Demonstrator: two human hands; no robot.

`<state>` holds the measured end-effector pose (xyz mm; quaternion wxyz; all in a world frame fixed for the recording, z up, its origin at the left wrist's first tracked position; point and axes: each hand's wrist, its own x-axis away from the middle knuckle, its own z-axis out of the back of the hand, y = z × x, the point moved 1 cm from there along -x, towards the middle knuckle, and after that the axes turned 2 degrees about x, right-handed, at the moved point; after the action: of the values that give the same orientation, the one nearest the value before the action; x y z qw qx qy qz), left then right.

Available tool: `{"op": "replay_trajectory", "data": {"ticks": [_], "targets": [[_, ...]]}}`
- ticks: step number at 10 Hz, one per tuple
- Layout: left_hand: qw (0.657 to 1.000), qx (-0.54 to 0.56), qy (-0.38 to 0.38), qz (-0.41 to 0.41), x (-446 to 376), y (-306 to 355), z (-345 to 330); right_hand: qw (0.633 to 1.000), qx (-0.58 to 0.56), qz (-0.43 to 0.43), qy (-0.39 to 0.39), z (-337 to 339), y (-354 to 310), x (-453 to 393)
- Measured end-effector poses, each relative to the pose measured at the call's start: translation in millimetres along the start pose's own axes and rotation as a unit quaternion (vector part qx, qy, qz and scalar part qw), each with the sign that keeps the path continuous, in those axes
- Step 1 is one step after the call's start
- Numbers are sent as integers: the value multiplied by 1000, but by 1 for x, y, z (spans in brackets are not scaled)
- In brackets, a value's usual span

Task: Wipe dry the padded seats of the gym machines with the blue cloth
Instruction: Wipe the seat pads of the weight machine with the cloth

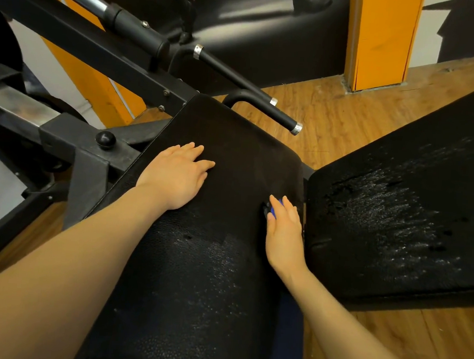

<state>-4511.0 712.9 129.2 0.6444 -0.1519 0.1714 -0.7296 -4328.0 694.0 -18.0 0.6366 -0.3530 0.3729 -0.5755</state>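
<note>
The long black padded seat [223,206] runs lengthwise under both hands; a second droplet-speckled black pad [400,217] lies just beyond the right hand [284,232], which presses the mostly hidden blue cloth [275,208]. The left hand [179,173] rests flat, fingers straight.

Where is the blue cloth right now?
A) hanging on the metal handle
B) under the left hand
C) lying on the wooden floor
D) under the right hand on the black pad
D: a bit of the blue cloth peeks out from beneath the fingers of the right hand, which presses it on the black pad; the left hand lies flat on that pad with no cloth under it.
</note>
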Motion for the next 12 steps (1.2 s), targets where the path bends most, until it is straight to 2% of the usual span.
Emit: {"op": "replay_trajectory", "data": {"ticks": [3,6,9,12], "targets": [[1000,-2,-15,7,1,0,3,999,-29,20,-18,-1,6,54],[998,-16,-66,15,21,4,11,998,-48,24,-13,-2,-15,48],[997,-13,-75,10,79,18,8,999,-41,27,18,-11,-46,28],[997,-37,-71,2,82,21,5,999,-40,12,14,-17,-49,87]]}}
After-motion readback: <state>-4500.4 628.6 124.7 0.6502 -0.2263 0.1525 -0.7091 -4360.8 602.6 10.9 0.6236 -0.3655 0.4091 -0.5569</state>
